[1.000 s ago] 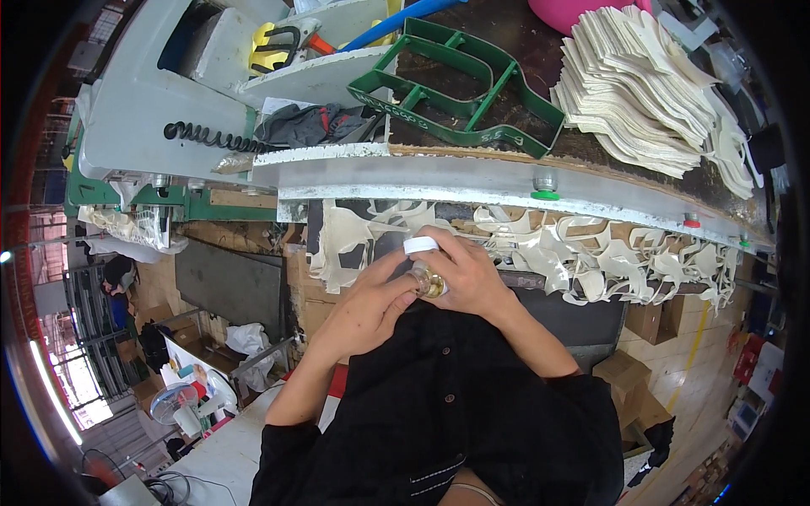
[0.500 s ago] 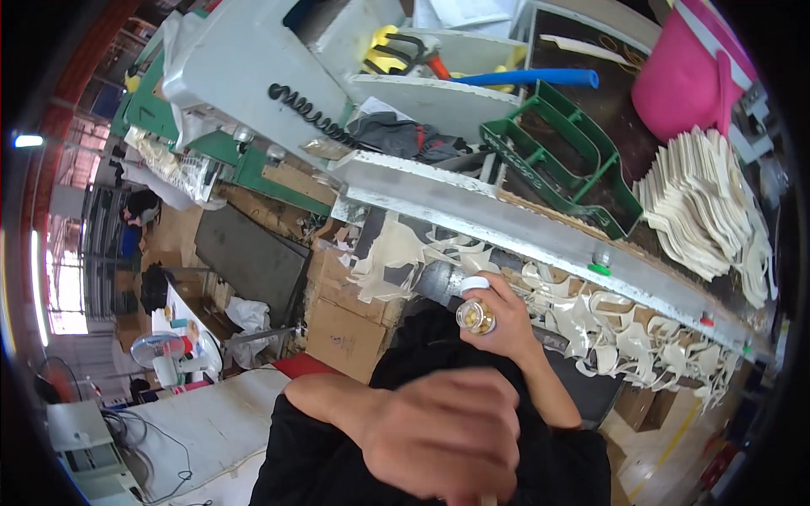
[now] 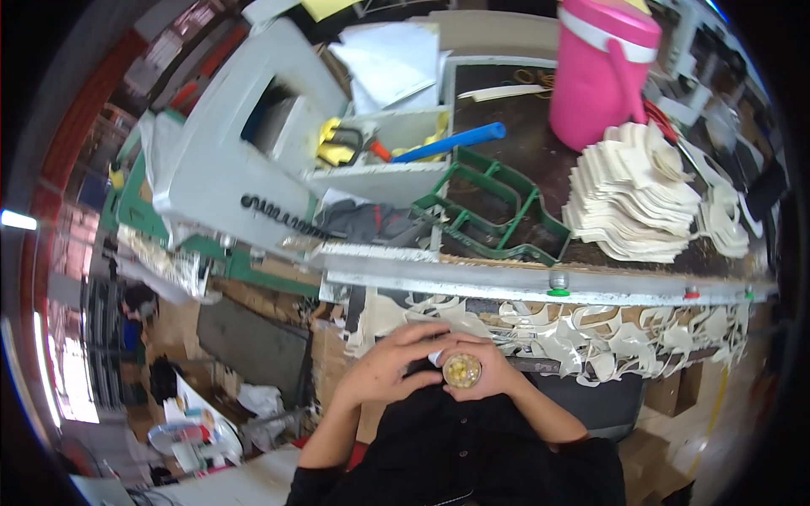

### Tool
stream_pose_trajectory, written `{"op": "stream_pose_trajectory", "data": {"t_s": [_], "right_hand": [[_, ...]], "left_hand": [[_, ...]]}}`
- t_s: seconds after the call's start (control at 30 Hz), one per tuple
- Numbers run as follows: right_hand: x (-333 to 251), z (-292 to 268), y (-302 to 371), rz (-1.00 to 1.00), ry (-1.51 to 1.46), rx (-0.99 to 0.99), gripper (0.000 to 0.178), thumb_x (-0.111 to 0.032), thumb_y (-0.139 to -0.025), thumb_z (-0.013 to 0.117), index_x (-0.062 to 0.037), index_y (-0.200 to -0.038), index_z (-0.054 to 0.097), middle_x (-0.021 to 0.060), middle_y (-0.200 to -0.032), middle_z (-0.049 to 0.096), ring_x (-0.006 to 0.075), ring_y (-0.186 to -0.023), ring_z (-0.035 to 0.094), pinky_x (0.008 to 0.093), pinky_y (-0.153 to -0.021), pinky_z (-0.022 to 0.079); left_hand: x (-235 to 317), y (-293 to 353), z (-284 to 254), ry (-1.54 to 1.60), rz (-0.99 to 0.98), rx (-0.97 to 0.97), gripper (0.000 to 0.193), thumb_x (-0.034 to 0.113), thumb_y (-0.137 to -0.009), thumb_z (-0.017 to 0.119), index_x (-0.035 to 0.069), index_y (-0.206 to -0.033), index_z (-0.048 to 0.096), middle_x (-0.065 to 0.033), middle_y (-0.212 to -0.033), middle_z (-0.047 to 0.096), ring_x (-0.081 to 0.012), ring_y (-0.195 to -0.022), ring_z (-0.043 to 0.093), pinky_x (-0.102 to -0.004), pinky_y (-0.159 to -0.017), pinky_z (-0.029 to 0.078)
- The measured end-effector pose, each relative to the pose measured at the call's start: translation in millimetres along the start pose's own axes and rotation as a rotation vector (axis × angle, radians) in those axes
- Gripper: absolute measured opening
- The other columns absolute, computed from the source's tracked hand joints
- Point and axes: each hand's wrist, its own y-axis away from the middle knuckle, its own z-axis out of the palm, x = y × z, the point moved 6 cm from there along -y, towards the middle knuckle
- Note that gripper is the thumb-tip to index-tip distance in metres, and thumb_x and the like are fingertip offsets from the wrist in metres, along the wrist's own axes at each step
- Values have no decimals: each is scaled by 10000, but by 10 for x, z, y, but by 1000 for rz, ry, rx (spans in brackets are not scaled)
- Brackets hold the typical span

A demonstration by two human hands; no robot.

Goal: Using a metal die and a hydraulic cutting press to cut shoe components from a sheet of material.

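Observation:
My right hand (image 3: 488,368) is wrapped around a small clear jar (image 3: 462,370) in front of my chest. Small pale-yellow pieces show through the jar, which is tipped on its side. Part of its white cap (image 3: 435,357) shows to the left, between my two hands. My left hand (image 3: 392,364) is right beside the cap, thumb and fingers curved and apart with a dark gap between them. Its fingertips overlap the right hand's fingers, so whether they touch the cap is hard to tell.
Ahead is a workbench edge (image 3: 506,280) with white offcuts (image 3: 548,333) hanging beneath. On the bench are a green cutting die (image 3: 498,207), stacked cream pieces (image 3: 629,198), a pink jug (image 3: 595,80), a blue rod (image 3: 456,142) and a grey machine (image 3: 228,143).
My left hand has come down from close to the camera to the jar's cap, its fingers now spread. The jar has turned in my right hand. The view has swung round.

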Motion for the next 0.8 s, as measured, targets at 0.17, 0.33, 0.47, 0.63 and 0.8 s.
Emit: {"op": "stream_pose_trajectory", "data": {"t_s": [0.17, 0.33, 0.47, 0.63, 0.8], "right_hand": [[89, 117, 26, 97, -380, -102, 459, -95, -702, 905, -39, -1101, 686, 73, -1036, 714, 224, -974, 682, 356, -897, 547], [100, 84, -21, 84, -349, -9, 452, -107, -717, 884, -57, -1116, 678, 100, -1066, 730, 274, -998, 711, 394, -902, 559], [107, 113, -49, 141, 110, 1, 504, -194, -720, 868, -62, -1163, 667, 156, -1067, 746, 357, -1010, 733, 447, -882, 582], [128, 230, 41, 242, 454, 10, 551, -267, -743, 849, -68, -1216, 650, 191, -1008, 744, 405, -951, 727, 481, -853, 590], [141, 232, 42, 299, 600, 53, 995, -255, -733, 864, -101, -1597, 394, 201, -1045, 753, 388, -958, 741, 478, -864, 595]], "left_hand": [[-407, 331, 337, 245, -105, -47, 657, 3, -807, 836, 73, -1429, 640, -124, -1381, 703, -320, -1287, 662, -396, -1092, 507], [-347, 343, 83, 207, -183, 249, 477, 64, -788, 885, 33, -1230, 707, -164, -1205, 747, -327, -1094, 723, -410, -953, 565], [-68, 213, 124, -161, -96, -78, 402, 232, -866, 840, 43, -1201, 724, -214, -994, 736, -398, -905, 705, -436, -804, 572], [-253, 275, 445, -281, -352, -122, 405, 361, -954, 725, 18, -1170, 725, -250, -901, 721, -454, -858, 700, -487, -761, 556], [-478, 326, 538, -256, -648, -167, 358, 295, -944, 753, 47, -1201, 719, -227, -965, 738, -440, -866, 706, -483, -748, 556]]}}
